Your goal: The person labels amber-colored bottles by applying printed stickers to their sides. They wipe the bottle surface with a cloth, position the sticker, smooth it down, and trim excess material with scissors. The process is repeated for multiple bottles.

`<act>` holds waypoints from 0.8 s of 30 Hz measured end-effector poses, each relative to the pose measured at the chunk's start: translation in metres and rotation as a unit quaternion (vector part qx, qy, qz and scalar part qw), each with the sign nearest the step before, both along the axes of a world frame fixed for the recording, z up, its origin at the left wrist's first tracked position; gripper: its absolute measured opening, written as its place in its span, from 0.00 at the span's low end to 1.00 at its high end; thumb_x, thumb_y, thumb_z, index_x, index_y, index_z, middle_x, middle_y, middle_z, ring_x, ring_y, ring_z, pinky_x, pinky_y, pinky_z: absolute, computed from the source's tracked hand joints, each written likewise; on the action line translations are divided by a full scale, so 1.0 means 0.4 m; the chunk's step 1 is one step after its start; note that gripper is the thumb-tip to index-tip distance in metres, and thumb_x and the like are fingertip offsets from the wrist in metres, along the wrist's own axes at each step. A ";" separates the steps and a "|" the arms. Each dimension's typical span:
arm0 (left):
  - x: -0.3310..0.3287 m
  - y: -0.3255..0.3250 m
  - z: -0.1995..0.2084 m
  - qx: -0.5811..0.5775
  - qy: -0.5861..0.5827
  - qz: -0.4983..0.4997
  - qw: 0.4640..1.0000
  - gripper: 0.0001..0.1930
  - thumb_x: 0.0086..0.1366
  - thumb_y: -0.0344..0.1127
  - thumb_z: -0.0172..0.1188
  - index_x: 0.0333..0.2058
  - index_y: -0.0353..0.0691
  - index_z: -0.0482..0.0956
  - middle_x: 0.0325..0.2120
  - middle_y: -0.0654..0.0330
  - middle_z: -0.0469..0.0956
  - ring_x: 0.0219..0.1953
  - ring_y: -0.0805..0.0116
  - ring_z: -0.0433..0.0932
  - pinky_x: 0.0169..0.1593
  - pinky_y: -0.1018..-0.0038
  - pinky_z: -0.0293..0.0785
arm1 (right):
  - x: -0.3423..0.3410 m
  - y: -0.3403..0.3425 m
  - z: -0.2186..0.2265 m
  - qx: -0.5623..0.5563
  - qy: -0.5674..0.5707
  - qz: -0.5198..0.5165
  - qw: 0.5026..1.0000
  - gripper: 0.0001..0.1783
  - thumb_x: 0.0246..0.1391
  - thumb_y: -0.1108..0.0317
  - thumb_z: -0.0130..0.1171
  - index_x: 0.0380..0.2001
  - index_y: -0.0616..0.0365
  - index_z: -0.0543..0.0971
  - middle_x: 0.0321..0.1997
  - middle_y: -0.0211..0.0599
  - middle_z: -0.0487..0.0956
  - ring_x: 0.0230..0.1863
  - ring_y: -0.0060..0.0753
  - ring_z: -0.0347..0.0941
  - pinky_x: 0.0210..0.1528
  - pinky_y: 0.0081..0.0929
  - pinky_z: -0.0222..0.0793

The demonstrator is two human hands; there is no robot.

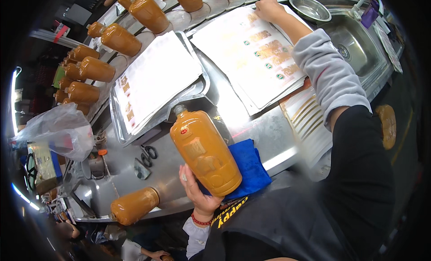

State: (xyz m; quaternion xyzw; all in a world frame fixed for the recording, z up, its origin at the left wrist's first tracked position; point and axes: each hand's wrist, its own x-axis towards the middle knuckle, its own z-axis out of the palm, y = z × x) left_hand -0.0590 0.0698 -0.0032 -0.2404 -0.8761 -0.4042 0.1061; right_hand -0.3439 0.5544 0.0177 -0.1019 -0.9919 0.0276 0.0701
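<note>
Held in the left hand (197, 194), near the centre of the view: a glossy caramel-brown bottle (204, 151) with a broad body, rounded shoulders and a short, narrow, greyish neck. Tilted, with the neck toward the upper left and the base toward the lower right. On the shoulder, a small red oval mark; lower on the face, a pale squarish patch; beneath it, toward the base, faint rounded outlines in nearly the same brown as the body, too soft to identify. Bright reflections along the smooth surface.

Left fingers curved against the lower left side, close to the base. Behind the base, a folded deep-blue cloth (253, 162) on the shiny metal worktop (173, 180); contact between bottle and cloth impossible to tell.

Right hand (270, 10) extended to the far edge of a stack of white sheets with gold-brown and green prints (253, 61), fingers bent downward; pinching or merely touching, impossible to tell.

To the left of these sheets, a second white stack with brown prints (157, 81) on a shallow metal tray (207, 83). Nearer, dark-handled scissors (147, 157) and another caramel-brown bottle (134, 206) by the worktop's near edge. At upper right, a round steel bowl (310, 8) beside a steel sink (354, 48).
</note>
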 end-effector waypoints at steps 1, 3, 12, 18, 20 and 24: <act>-0.019 0.009 0.002 0.004 0.004 -0.017 1.000 0.53 0.58 0.61 0.68 0.68 0.26 0.54 0.61 0.40 0.68 0.61 0.34 0.65 0.67 0.40 0.54 | -0.035 0.074 -0.068 -0.061 0.211 0.005 0.975 0.16 0.60 0.61 0.56 0.42 0.63 0.81 0.39 0.54 0.82 0.41 0.52 0.80 0.47 0.46 0.74; -0.027 0.010 0.001 0.004 0.005 -0.025 1.000 0.54 0.58 0.63 0.67 0.67 0.26 0.55 0.60 0.41 0.69 0.61 0.35 0.66 0.67 0.41 0.54 | -0.004 0.159 -0.103 -0.017 0.198 0.054 0.979 0.13 0.55 0.60 0.61 0.36 0.59 0.81 0.39 0.48 0.81 0.44 0.51 0.77 0.49 0.43 0.72; -0.027 -0.009 0.000 -0.012 0.043 0.002 0.999 0.56 0.58 0.71 0.62 0.67 0.25 0.58 0.59 0.40 0.70 0.60 0.37 0.67 0.66 0.46 0.59 | 0.255 0.318 0.038 -0.132 0.189 0.109 0.967 0.10 0.56 0.63 0.62 0.29 0.60 0.78 0.36 0.45 0.75 0.40 0.49 0.73 0.44 0.40 0.68; -0.002 0.018 -0.002 0.047 -0.018 0.025 0.998 0.56 0.60 0.70 0.61 0.68 0.24 0.55 0.58 0.38 0.69 0.59 0.42 0.70 0.62 0.56 0.66 | 0.219 0.311 0.042 -0.037 0.254 0.190 0.948 0.12 0.61 0.62 0.59 0.33 0.61 0.76 0.33 0.40 0.75 0.38 0.40 0.72 0.42 0.36 0.67; 0.001 0.022 -0.010 0.047 -0.005 0.020 0.999 0.56 0.61 0.70 0.60 0.68 0.23 0.54 0.59 0.39 0.69 0.58 0.45 0.71 0.61 0.59 0.66 | 0.169 0.233 0.102 -0.120 0.116 0.082 0.983 0.17 0.61 0.56 0.55 0.39 0.60 0.81 0.36 0.50 0.82 0.40 0.50 0.79 0.44 0.44 0.73; -0.020 0.036 -0.008 0.045 -0.002 0.011 0.999 0.56 0.61 0.70 0.60 0.68 0.23 0.54 0.58 0.39 0.70 0.58 0.44 0.71 0.62 0.58 0.66 | 0.147 0.240 0.211 -0.127 0.157 0.066 0.977 0.17 0.62 0.56 0.55 0.36 0.60 0.80 0.35 0.50 0.82 0.38 0.47 0.78 0.42 0.43 0.72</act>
